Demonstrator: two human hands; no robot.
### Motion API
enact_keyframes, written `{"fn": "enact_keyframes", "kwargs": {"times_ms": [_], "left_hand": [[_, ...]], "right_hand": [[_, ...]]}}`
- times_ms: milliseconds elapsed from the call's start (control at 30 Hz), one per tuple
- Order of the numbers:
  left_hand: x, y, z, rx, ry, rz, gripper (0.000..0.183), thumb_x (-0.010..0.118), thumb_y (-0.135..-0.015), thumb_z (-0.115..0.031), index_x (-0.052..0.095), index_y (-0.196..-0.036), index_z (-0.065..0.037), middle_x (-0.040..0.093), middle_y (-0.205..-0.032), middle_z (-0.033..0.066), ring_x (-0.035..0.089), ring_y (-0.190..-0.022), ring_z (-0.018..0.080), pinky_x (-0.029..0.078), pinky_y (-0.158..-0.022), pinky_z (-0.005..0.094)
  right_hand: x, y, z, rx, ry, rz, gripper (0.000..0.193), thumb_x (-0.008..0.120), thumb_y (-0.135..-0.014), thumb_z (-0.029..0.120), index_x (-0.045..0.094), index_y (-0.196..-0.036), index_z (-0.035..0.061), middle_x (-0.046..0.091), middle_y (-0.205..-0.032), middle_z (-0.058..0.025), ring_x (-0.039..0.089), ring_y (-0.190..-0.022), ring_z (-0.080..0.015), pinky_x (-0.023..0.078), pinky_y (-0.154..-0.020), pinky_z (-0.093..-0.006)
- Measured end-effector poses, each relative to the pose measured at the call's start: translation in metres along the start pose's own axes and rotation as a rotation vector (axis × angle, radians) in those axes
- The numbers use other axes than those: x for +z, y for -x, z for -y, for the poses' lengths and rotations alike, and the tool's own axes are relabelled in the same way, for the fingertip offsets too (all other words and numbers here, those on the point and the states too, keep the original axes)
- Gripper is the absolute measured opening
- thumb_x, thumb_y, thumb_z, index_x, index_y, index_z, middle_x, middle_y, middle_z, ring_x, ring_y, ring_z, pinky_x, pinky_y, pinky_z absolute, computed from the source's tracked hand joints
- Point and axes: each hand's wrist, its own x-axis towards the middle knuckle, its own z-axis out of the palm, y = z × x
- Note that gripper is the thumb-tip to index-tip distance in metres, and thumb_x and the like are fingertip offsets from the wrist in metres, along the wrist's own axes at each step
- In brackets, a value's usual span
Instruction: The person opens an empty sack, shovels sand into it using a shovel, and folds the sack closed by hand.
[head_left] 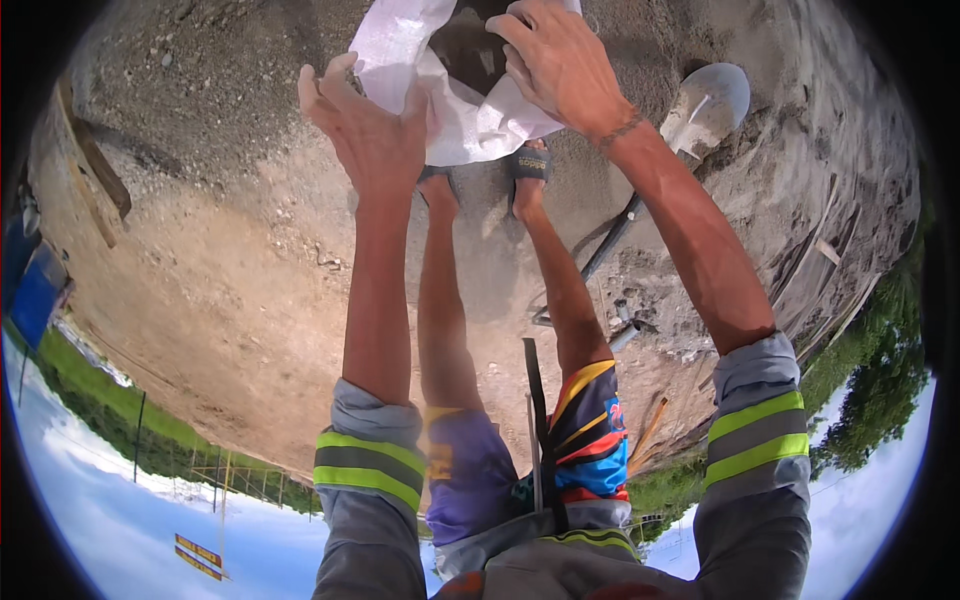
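A white woven sack [452, 125] stands with its mouth open at the top middle, dark earth or sand [468, 50] showing inside. My left hand [368, 128] is at the sack's left side, fingers spread and bent, the thumb in front of the white cloth. Nothing shows between those fingers. On the right rim lies my right hand [562, 68], its fingers hooked over the edge into the mouth and the thumb side against the cloth. Part of the sack's far side is cut off by the picture's top edge.
To the right a shovel lies on the ground, its pale blade [718, 100] dusty and its dark handle [610, 238] running toward my leg. My sandalled feet [530, 162] stand just behind the sack. Wooden boards [95, 150] lie at the left, and more timber strips [828, 250] at the right.
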Motion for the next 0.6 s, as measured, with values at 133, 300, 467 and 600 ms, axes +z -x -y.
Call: {"fn": "enact_keyframes", "kwargs": {"times_ms": [133,300,467,600], "left_hand": [[0.028,0.004,0.006,0.182,-0.223,0.104,0.044,0.07,-0.07,-0.01,0.047,-0.107,-0.012,0.029,-0.123,0.0275,0.025,-0.121,0.0476,0.031,-0.098,0.0469],[0.04,-0.034,0.011,0.242,-0.444,0.169,0.051,0.066,-0.068,-0.005,0.054,-0.115,-0.018,0.023,-0.137,0.0273,0.039,-0.113,0.0418,0.041,-0.089,0.0442],[0.002,-0.095,0.027,0.373,-0.249,0.396,0.051,0.051,-0.07,0.003,0.05,-0.121,-0.006,0.042,-0.13,0.0171,0.044,-0.108,0.0395,0.043,-0.087,0.0422],[-0.016,-0.083,-0.006,0.1,-0.118,0.435,0.053,0.049,-0.074,-0.001,0.042,-0.127,-0.002,0.042,-0.128,0.022,0.043,-0.115,0.036,0.042,-0.088,0.0397]], "right_hand": [[0.056,0.064,0.055,0.242,0.005,0.459,0.026,0.056,-0.078,0.015,0.058,-0.103,0.0121,0.056,-0.102,-0.0126,0.061,-0.089,-0.0254,0.048,-0.073,-0.0347],[0.07,0.096,0.043,0.254,0.183,0.513,0.024,0.055,-0.077,0.014,0.059,-0.1,0.0112,0.057,-0.103,-0.0073,0.06,-0.089,-0.0232,0.047,-0.073,-0.0332],[0.014,0.122,0.016,0.127,-0.067,0.204,0.023,0.053,-0.077,0.014,0.059,-0.098,0.0082,0.056,-0.099,-0.0056,0.052,-0.091,-0.0211,0.041,-0.081,-0.0322],[0.009,0.153,-0.008,0.134,-0.063,0.172,0.024,0.054,-0.075,0.013,0.055,-0.098,0.0095,0.05,-0.094,-0.0069,0.048,-0.091,-0.0219,0.041,-0.078,-0.0347]]}}
